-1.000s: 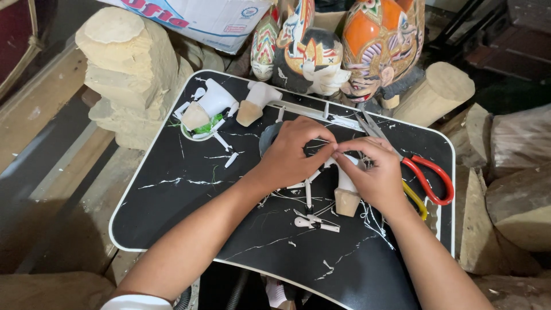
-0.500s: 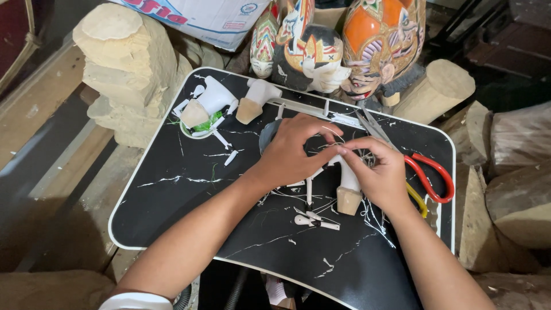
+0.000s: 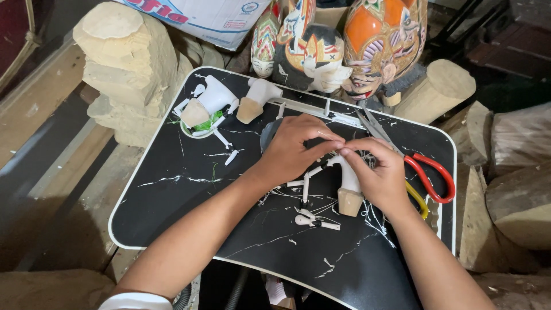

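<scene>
- Head view, hands: the left hand (image 3: 295, 150) and the right hand (image 3: 376, 175) are meeting fingertip to fingertip over the middle of the black marbled tray (image 3: 172, 201). The fingers of both hands are pinching together at the top of a small white puppet body (image 3: 348, 186) with a bare wooden base, which is standing upright on the tray under the right palm. Whether a thread is passing between the fingertips cannot be told.
- Head view, change: compared with a second ago, both hands are sitting a little nearer to each other and the pinch is closing tighter on the body's upper end; the body itself is staying in the same spot. This suggests fine fitting work is continuing at that joint.
- Head view, near side: loose white limb pieces (image 3: 314, 221) are lying just in front of the body.
- Head view, right: red-handled scissors (image 3: 427, 172) are resting beside the right hand, untouched.
- Head view, far left: two more white bodies (image 3: 209, 103) are lying on the tray.
- Head view, far edge: painted puppet heads (image 3: 344, 46) are standing behind the tray, with rough wood blocks (image 3: 123, 63) at the left.
</scene>
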